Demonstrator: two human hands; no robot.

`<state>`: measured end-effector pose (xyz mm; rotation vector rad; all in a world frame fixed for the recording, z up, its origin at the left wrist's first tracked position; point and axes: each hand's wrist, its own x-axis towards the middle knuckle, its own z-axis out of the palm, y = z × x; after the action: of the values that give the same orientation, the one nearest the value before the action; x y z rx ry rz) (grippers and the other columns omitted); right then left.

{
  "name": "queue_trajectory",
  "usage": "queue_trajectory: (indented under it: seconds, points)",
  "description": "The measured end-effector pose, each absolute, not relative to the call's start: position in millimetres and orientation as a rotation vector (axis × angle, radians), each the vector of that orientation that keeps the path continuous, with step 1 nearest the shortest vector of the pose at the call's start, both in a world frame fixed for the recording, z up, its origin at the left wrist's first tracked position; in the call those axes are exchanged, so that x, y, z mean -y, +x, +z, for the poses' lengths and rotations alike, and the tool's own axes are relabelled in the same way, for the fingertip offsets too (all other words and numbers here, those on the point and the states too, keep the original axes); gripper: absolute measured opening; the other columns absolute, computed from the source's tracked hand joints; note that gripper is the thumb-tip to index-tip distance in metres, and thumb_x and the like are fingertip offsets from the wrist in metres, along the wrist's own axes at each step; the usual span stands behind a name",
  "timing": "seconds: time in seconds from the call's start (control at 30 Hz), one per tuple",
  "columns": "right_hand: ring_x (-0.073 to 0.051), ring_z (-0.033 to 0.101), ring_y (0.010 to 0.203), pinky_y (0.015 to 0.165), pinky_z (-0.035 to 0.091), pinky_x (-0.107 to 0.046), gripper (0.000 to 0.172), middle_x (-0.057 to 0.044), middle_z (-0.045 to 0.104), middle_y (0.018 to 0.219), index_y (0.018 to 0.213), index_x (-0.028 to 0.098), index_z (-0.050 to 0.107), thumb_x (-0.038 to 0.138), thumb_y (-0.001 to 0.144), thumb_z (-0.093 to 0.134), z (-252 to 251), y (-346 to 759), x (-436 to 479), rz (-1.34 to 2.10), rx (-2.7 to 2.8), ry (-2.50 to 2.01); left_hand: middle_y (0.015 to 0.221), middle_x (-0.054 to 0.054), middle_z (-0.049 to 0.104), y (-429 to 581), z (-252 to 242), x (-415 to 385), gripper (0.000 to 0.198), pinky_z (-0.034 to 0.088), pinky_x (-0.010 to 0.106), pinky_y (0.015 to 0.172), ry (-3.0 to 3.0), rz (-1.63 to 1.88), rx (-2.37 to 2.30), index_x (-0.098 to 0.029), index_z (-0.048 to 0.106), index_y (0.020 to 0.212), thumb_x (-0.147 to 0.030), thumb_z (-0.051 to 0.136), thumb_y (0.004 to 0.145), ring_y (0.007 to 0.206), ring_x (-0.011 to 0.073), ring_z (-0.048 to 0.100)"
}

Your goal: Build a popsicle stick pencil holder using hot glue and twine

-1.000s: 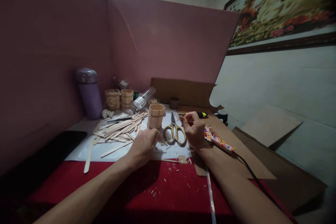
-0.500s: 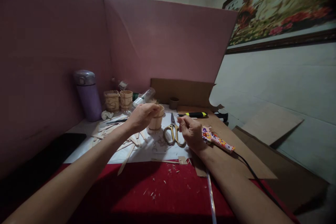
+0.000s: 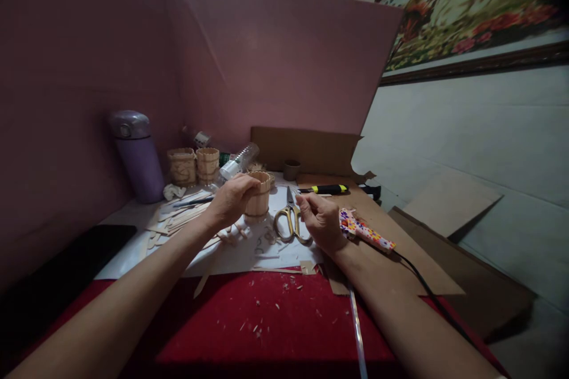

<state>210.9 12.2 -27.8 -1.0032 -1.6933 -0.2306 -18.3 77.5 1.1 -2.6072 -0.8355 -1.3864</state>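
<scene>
My left hand (image 3: 233, 200) is closed at the left side of a small wooden cup (image 3: 258, 198), its fingertips on the rim. The cup stands upright, has upright slats with darker bands round it, and its open top shows. My right hand (image 3: 322, 219) is closed in a pinch beside the scissors; whatever is between its fingers is too small or hidden to make out. Gold-handled scissors (image 3: 291, 222) lie between my hands, blades pointing away. Just right of my right hand rests a flower-patterned glue gun (image 3: 367, 235) with a black cord.
Wooden craft sticks (image 3: 173, 228) are strewn at left on white paper. Behind them stand two more wooden cups (image 3: 182, 167), a purple bottle (image 3: 140, 160) and a tilted clear plastic bottle (image 3: 240, 161). A yellow-black cutter (image 3: 329, 189) lies on cardboard (image 3: 400, 254). Shavings dot the red cloth (image 3: 267, 331).
My left hand has shifted left and slightly down from in front of the cup's top, so its opening now shows. My right hand keeps its pinch beside the scissors. The view has shifted slightly.
</scene>
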Motion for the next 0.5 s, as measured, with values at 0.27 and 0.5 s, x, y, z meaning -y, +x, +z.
queue_trajectory:
  seconds: [0.27, 0.5]
  points:
    - [-0.011, 0.049, 0.049, 0.052, 0.034, -0.023, 0.032, 0.003, 0.051, 0.052, 0.069, 0.018, 0.061, 0.033, 0.096, 0.053, -29.0, 210.9, -12.6, -0.221, 1.699, -1.015, 0.083, 0.007, 0.067, -18.7, -1.1, -77.6, 0.019, 0.05, 0.035, 0.073, -2.616, -1.395, 0.79, -0.017, 0.066, 0.083, -0.019, 0.05, 0.094, 0.081, 0.0191, 0.059]
    - [-0.014, 0.052, 0.052, 0.053, 0.038, -0.025, 0.033, 0.001, 0.055, 0.054, 0.068, 0.019, 0.061, 0.033, 0.096, 0.052, -27.7, 209.5, -12.9, -0.234, 1.731, -1.043, 0.086, 0.007, 0.069, -14.6, -1.0, -79.5, 0.018, 0.051, 0.034, 0.073, -2.633, -1.378, 0.815, -0.018, 0.067, 0.085, -0.019, 0.051, 0.093, 0.083, 0.0199, 0.06]
